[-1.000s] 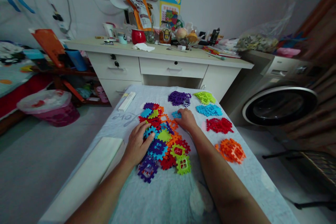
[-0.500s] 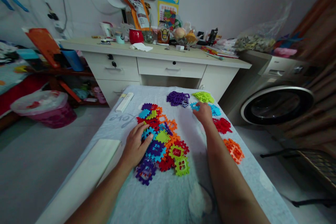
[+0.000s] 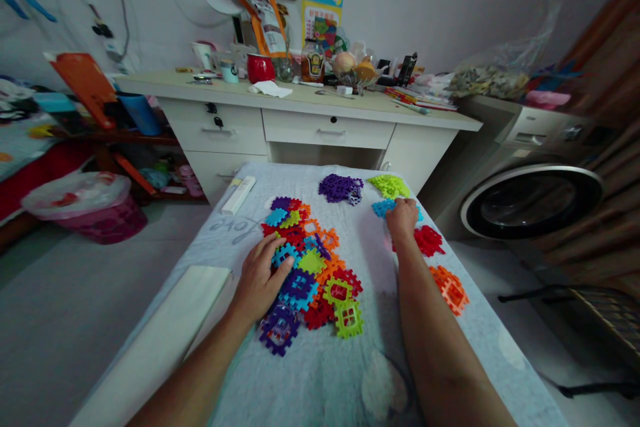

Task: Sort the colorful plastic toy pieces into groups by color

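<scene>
A mixed pile of flat plastic interlocking blocks (image 3: pixel 311 261) in purple, blue, red, orange and green lies mid-table. My left hand (image 3: pixel 261 275) rests on its left edge, fingers stretched and thumb apart, holding nothing. At the right, my right hand (image 3: pixel 402 219) is closed over the blue interlocking blocks (image 3: pixel 383 207), its fingertips hidden behind the hand. Around it are single-colour groups: green blocks (image 3: pixel 390 185) behind, purple blocks (image 3: pixel 340 188) to the left, red blocks (image 3: pixel 429 241) beside the wrist, and orange blocks (image 3: pixel 449 289) nearer me.
A pale cloth covers the table (image 3: pixel 320 380). A white stick-like box (image 3: pixel 239 195) lies at its far left, and a long white board (image 3: pixel 185 313) along the left edge. Behind stands a cluttered white desk (image 3: pixel 327 127); a washing machine (image 3: pixel 530 173) is at the right.
My right hand has moved a little to the right, and the blue blocks by it have shifted right and closer together. My left hand has stayed on the mixed pile.
</scene>
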### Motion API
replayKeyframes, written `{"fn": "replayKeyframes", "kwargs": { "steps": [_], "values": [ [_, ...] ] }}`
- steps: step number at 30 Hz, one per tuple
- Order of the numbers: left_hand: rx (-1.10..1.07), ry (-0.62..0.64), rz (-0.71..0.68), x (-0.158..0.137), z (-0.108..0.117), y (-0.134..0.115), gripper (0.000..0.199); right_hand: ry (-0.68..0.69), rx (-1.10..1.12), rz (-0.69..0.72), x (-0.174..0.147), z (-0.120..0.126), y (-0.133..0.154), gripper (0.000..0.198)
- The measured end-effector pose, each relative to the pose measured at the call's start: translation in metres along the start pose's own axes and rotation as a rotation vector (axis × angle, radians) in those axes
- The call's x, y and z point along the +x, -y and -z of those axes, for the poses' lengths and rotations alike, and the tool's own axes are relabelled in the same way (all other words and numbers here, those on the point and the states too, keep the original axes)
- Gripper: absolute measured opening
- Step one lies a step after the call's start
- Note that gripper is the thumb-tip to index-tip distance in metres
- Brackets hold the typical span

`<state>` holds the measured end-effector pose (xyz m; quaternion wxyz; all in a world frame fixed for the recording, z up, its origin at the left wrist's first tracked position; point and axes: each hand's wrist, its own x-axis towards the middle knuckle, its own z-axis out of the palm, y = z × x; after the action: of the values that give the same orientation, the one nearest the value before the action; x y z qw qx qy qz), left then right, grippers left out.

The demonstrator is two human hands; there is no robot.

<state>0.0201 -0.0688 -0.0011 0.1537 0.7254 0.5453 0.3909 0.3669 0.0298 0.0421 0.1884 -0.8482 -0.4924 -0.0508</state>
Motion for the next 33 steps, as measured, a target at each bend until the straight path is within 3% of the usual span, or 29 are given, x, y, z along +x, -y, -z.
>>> {"fn": "replayKeyframes", "kwargs": {
  "steps": [8,14,20,23,27,33],
  "values": [
    [-0.002,-0.008,0.001,0.0,0.0,-0.001,0.043,0.095,-0.116,0.156,-0.006,0.0,0.005,0.039],
    [-0.01,0.004,0.013,-0.001,0.0,-0.002,0.044,0.164,-0.193,0.187,-0.009,-0.001,0.008,0.039],
    [-0.011,0.0,0.013,-0.001,0.001,-0.005,0.043,0.186,-0.136,0.242,-0.008,0.013,0.018,0.039],
    [-0.014,-0.006,0.017,-0.001,0.002,-0.006,0.041,0.295,-0.007,0.437,-0.012,0.022,0.034,0.036],
    [-0.009,-0.011,0.02,-0.001,0.002,-0.006,0.042,0.579,0.15,0.762,-0.034,0.026,0.063,0.03],
    [-0.005,-0.005,0.013,-0.001,0.002,-0.005,0.043,0.642,0.045,0.867,-0.062,0.017,0.083,0.042]
  ]
}}
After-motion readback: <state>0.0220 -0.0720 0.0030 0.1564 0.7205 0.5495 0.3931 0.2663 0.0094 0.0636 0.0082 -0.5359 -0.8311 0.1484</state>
